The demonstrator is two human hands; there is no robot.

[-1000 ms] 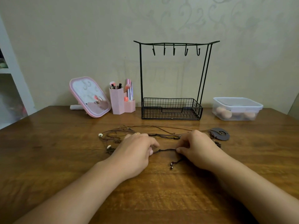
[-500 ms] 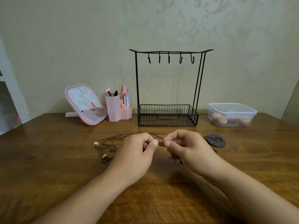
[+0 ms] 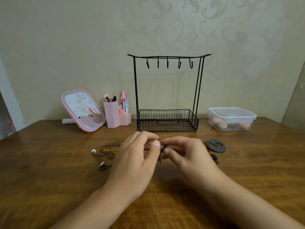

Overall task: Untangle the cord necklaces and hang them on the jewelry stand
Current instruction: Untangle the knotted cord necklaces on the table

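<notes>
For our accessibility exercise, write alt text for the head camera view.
Two hands, left hand and right hand, pinch a knot in tangled cord necklaces on a wooden table. Behind them stands a black jewelry stand, its hooks bare.

We see the left hand (image 3: 132,162) and right hand (image 3: 186,154) meet above the bench (image 3: 49,179), each pinching the brown cord necklaces (image 3: 107,148) between thumb and fingertips. The tangle trails left and right on the wood. Behind stands the black jewelry stand (image 3: 167,91), hooks bare, flanked by a pink mirror (image 3: 82,109) and a lidded plastic box (image 3: 231,119).
</notes>
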